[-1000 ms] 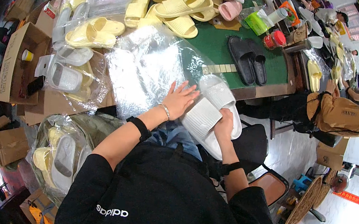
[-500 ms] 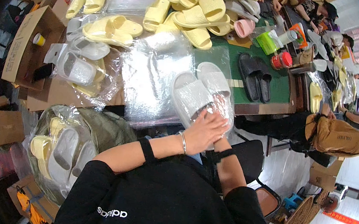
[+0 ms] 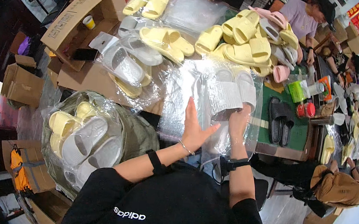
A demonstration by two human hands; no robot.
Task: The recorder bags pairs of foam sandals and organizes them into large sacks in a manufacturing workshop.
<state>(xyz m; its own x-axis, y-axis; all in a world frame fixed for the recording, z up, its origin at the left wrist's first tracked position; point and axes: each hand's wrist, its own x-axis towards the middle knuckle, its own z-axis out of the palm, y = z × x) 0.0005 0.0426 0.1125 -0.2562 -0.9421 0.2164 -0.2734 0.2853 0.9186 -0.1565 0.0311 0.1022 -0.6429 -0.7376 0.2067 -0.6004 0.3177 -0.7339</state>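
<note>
We see a table (image 3: pixel 300 130), its right part green, where a heap of mostly yellow slippers (image 3: pixel 259 51) lies toward the far side, shiny clear plastic (image 3: pixel 173 111) lies nearer us, and to our right rest black slippers (image 3: pixel 275 117), a red jar (image 3: pixel 306 110) and a green packet (image 3: pixel 296 91)

We wear a black top (image 3: pixel 177 205) with white lettering (image 3: pixel 129 214), a silver bangle (image 3: pixel 186 148) and black band (image 3: pixel 154 161) left, a black wrist strap (image 3: pixel 237 164) right.

One pair of light-grey ribbed slide slippers (image 3: pixel 226 95) lies within a clear plastic bag (image 3: pixel 252 132), gripped by the right hand (image 3: pixel 238 123). The outspread left hand (image 3: pixel 197 129) is at the bag's left edge; beyond, heaped pale-yellow ribbed slides (image 3: pixel 246 53).
</note>
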